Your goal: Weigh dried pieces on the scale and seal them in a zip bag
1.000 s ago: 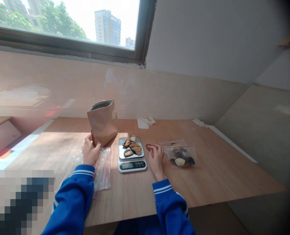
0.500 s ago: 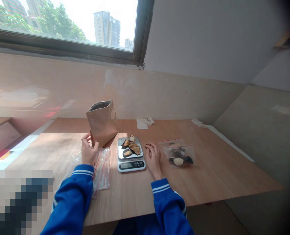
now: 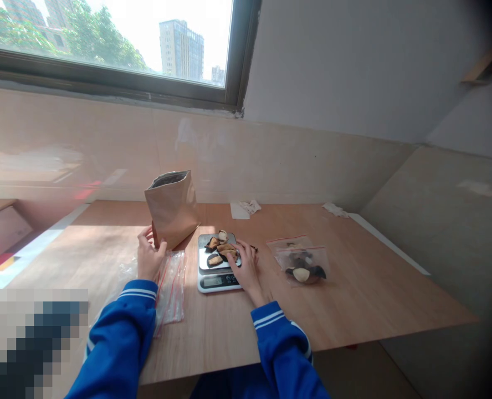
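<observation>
My left hand [image 3: 148, 257] is curled round the lower left edge of a brown kraft paper pouch [image 3: 172, 208], which stands upright with its top open. Right of it, a white digital kitchen scale [image 3: 220, 281] carries several dried mushroom pieces [image 3: 215, 259], dark outside and pale inside. My right hand [image 3: 246, 267] reaches over the scale's right edge, thumb and forefinger at the rightmost pieces. A dark dried piece [image 3: 254, 248] sticks out by its other fingers and seems held there. The display's digits are too small to read.
Flat clear zip bags [image 3: 172, 293] with red seals lie beneath and beside my left forearm. Two zip bags [image 3: 306, 266] of dried pieces lie on the right. Crumpled white tissue [image 3: 250, 207] rests at the back, with another tissue [image 3: 335, 209] further right. The wooden table [image 3: 379, 277] meets the wall.
My right hand has moved left from beside the scale onto its right edge, and its thumb and forefinger have reached the pieces there. My left hand stays at the pouch.
</observation>
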### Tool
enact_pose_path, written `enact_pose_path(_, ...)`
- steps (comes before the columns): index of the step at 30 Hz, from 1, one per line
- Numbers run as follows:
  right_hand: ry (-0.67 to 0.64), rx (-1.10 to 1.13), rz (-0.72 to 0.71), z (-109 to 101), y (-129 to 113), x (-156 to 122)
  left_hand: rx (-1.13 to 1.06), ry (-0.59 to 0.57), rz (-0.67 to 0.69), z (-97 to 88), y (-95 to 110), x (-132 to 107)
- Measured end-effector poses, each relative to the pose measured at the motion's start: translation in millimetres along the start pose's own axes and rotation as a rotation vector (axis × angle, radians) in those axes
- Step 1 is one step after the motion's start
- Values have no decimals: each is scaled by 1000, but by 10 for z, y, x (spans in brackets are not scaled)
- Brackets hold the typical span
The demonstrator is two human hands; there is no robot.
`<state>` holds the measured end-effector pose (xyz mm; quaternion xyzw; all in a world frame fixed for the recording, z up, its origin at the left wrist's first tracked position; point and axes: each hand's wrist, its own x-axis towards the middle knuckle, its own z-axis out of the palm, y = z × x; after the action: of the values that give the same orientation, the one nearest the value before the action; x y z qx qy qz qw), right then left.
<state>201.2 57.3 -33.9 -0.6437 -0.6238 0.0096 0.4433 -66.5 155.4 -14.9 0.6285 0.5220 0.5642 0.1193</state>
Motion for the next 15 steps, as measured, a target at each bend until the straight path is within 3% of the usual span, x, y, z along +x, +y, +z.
enact_pose_path(15,51,220,21,-66,-60,50,-7,-4,-21,0,35,-12)
